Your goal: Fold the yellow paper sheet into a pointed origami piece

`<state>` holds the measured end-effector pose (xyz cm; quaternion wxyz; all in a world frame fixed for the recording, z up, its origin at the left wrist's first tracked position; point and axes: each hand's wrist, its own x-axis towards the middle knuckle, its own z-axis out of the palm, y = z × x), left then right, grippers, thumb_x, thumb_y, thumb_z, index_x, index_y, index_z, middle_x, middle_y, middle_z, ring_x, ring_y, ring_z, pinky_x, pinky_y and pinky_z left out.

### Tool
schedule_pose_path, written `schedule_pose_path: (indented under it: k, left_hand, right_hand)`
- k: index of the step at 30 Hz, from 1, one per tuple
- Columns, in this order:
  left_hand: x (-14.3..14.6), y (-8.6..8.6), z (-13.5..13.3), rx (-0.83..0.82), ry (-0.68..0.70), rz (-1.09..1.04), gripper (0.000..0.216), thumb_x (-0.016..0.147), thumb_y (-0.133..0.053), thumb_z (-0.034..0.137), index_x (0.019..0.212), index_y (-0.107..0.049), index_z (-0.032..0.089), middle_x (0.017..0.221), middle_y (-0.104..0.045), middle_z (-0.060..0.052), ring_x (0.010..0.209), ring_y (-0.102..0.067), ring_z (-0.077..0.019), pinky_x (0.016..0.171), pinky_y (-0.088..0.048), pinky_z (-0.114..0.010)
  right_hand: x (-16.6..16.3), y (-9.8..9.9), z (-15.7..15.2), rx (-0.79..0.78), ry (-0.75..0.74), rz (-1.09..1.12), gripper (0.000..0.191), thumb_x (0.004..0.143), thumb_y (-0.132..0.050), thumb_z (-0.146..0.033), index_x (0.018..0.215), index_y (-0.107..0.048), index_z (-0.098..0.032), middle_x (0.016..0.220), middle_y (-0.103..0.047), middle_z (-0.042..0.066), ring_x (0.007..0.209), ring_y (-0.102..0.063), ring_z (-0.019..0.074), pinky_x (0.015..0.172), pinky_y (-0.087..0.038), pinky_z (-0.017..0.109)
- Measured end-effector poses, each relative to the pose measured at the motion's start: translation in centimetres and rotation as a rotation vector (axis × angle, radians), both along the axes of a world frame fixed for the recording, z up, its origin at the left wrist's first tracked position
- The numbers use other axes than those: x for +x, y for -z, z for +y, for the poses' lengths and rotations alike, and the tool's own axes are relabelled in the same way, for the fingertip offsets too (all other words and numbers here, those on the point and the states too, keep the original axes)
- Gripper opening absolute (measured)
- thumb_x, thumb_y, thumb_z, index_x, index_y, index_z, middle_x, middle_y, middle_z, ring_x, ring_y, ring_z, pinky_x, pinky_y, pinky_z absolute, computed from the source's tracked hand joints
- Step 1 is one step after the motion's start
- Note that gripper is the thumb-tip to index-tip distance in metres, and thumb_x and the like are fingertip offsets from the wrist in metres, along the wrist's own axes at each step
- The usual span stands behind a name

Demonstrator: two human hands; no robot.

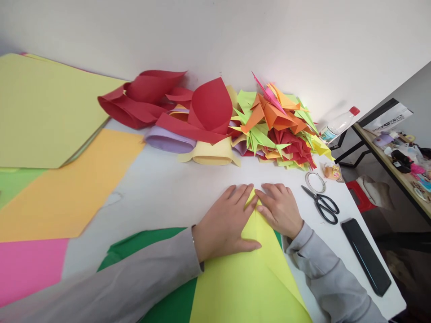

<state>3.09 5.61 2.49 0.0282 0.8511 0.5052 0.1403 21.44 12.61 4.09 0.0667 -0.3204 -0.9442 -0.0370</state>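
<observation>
A large yellow paper sheet [249, 287] lies before me, its far end folded to a point with a crease down the middle. My left hand [225, 220] rests flat on its left edge, thumb stretched across the paper and fingertips near the point. On the right edge, my right hand [281, 208] presses close to the same tip, fingers extended. The two hands nearly meet at the point. Beneath the yellow paper spreads a dark green sheet [171, 305]. Scissors [323, 204] with black handles lie right of my right hand, beside a tape roll [315, 182].
Rolled red paper [212, 107] and a heap of folded paper shapes [272, 121] line the wall. Large sheets [57, 112] stack at left, above an orange sheet [77, 184]. A plastic bottle [340, 125], a small wrapped packet [332, 172] and a black case [366, 255] are at right.
</observation>
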Motion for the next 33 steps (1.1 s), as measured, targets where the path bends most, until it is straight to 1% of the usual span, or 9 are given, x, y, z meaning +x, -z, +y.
schedule_pose_path:
  k: [6, 11, 15, 20, 23, 27, 30, 33]
  left_hand:
    - [0.02, -0.13, 0.02, -0.005, 0.002, 0.011, 0.091, 0.072, -0.055, 0.075, 0.129, -0.053, 0.003, 0.144, -0.042, -0.029, 0.132, -0.037, -0.0431, 0.108, -0.026, -0.054]
    - [0.06, -0.28, 0.03, 0.006, 0.002, 0.010, 0.087, 0.072, -0.056, 0.074, 0.126, -0.055, 0.004, 0.143, -0.043, -0.028, 0.130, -0.039, -0.0431, 0.106, -0.029, -0.055]
    - [0.04, -0.21, 0.01, 0.024, 0.011, 0.000, 0.086, 0.072, -0.057, 0.073, 0.124, -0.056, 0.005, 0.142, -0.044, -0.029, 0.129, -0.040, -0.0436, 0.105, -0.030, -0.056]
    - [0.00, -0.20, -0.15, 0.040, 0.031, -0.014, 0.076, 0.073, -0.059, 0.070, 0.115, -0.062, 0.006, 0.140, -0.046, -0.029, 0.128, -0.041, -0.0451, 0.105, -0.030, -0.058]
    - [-0.04, -0.19, -0.24, 0.053, 0.034, -0.046, 0.069, 0.073, -0.063, 0.067, 0.112, -0.063, 0.010, 0.140, -0.047, -0.026, 0.128, -0.041, -0.0442, 0.105, -0.031, -0.058]
    - [-0.10, -0.15, -0.25, 0.064, 0.050, -0.081, 0.064, 0.073, -0.064, 0.064, 0.111, -0.063, 0.013, 0.139, -0.048, -0.023, 0.128, -0.041, -0.0429, 0.105, -0.032, -0.058]
    - [-0.07, -0.17, -0.24, 0.055, 0.050, -0.065, 0.065, 0.074, -0.063, 0.065, 0.110, -0.064, 0.011, 0.136, -0.051, -0.023, 0.127, -0.042, -0.0438, 0.106, -0.032, -0.057]
    - [-0.01, -0.21, -0.25, 0.043, 0.043, -0.037, 0.068, 0.074, -0.061, 0.067, 0.111, -0.064, 0.010, 0.136, -0.051, -0.024, 0.128, -0.041, -0.0448, 0.107, -0.031, -0.056]
  right_hand:
    - [-0.04, -0.19, -0.02, -0.015, 0.013, -0.001, 0.044, 0.099, -0.037, -0.047, 0.129, -0.059, -0.023, 0.129, -0.056, 0.011, 0.108, -0.046, 0.0273, 0.086, -0.039, 0.042]
    - [0.11, -0.18, 0.12, -0.026, 0.015, 0.009, 0.041, 0.099, -0.041, -0.045, 0.129, -0.060, -0.025, 0.130, -0.056, 0.009, 0.109, -0.046, 0.0267, 0.085, -0.040, 0.042]
    - [0.19, -0.08, 0.16, -0.022, 0.013, 0.005, 0.040, 0.099, -0.043, -0.044, 0.130, -0.059, -0.026, 0.130, -0.056, 0.010, 0.110, -0.047, 0.0267, 0.087, -0.041, 0.042]
    - [0.24, -0.06, 0.11, -0.017, 0.013, 0.002, 0.043, 0.098, -0.042, -0.047, 0.131, -0.059, -0.025, 0.131, -0.056, 0.011, 0.111, -0.046, 0.0278, 0.087, -0.041, 0.043]
    - [0.31, -0.03, 0.12, -0.014, 0.008, -0.003, 0.043, 0.098, -0.043, -0.047, 0.131, -0.059, -0.025, 0.131, -0.055, 0.011, 0.111, -0.046, 0.0280, 0.088, -0.040, 0.043]
    - [0.35, -0.01, 0.13, -0.002, -0.001, -0.025, 0.047, 0.097, -0.042, -0.053, 0.130, -0.059, -0.025, 0.131, -0.055, 0.012, 0.111, -0.046, 0.0282, 0.087, -0.040, 0.043]
    - [0.28, -0.02, 0.09, 0.027, -0.020, -0.056, 0.052, 0.096, -0.039, -0.057, 0.131, -0.058, -0.023, 0.132, -0.055, 0.012, 0.110, -0.046, 0.0285, 0.086, -0.040, 0.043]
    - [0.23, 0.12, 0.06, 0.049, -0.038, -0.073, 0.056, 0.095, -0.039, -0.058, 0.133, -0.056, -0.020, 0.131, -0.056, 0.014, 0.109, -0.047, 0.0290, 0.086, -0.040, 0.043]
